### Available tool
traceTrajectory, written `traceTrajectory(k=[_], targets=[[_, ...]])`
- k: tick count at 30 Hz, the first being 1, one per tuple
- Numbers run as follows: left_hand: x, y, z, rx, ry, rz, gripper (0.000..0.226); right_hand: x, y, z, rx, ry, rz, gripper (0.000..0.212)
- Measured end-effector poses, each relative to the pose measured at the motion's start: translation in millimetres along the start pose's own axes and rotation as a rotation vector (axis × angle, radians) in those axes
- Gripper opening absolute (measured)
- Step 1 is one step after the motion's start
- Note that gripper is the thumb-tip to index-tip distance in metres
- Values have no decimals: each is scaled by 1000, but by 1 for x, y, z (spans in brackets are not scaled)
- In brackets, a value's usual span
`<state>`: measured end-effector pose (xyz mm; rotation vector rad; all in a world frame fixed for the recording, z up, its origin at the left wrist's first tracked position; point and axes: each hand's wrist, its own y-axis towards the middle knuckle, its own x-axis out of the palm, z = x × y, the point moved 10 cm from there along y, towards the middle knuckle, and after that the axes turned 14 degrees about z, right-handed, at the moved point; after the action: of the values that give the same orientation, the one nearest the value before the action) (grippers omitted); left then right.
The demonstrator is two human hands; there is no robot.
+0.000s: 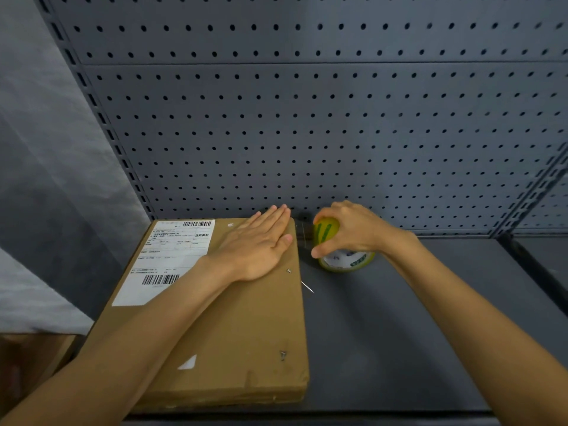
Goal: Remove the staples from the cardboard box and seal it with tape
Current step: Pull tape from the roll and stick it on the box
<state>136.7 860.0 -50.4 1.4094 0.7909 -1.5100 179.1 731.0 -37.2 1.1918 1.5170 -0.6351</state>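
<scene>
A flat brown cardboard box point(246, 333) with a white shipping label point(166, 259) lies on the dark shelf. My left hand point(256, 244) presses flat on the box's far right corner, fingers straight. My right hand point(347, 230) grips a yellow-green tool point(325, 230) beside the box's far right edge, above a roll of clear tape point(347, 261) with green print. One staple point(289, 270) sits near the box's right edge and another point(283, 354) lower down. A thin straightened metal piece point(307, 286) lies on the shelf just right of the box.
The grey shelf surface point(399, 333) extends right of the box. A pegboard back wall point(307, 118) stands directly behind. Grey fabric point(37, 179) hangs at the left, with another cardboard piece point(30, 358) below it.
</scene>
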Motion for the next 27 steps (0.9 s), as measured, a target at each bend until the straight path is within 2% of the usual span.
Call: traceTrajectory(k=[3,7,11,13,15,18,27], targets=[[-2,-2,1,-5,2,0,56,3,-2,2,-16,-72,-18,73],[-2,-1,2,-6,1,-6,56,3,-5,5,13,37,-22,78],[-2,0,2,-8,2,-1,56,0,-19,20,153,373,8,87],[-2,0,3,-8,0,1,56,0,-28,33,261,571,70,84],[-3,0,3,-15,-2,3,56,-2,-34,39,290,656,141,73],[-4,-2,4,-16,-5,3,56,-8,-34,37,252,595,180,69],[-11,-5,7,-24,-20,1,56,-25,-15,18,73,177,90,75]])
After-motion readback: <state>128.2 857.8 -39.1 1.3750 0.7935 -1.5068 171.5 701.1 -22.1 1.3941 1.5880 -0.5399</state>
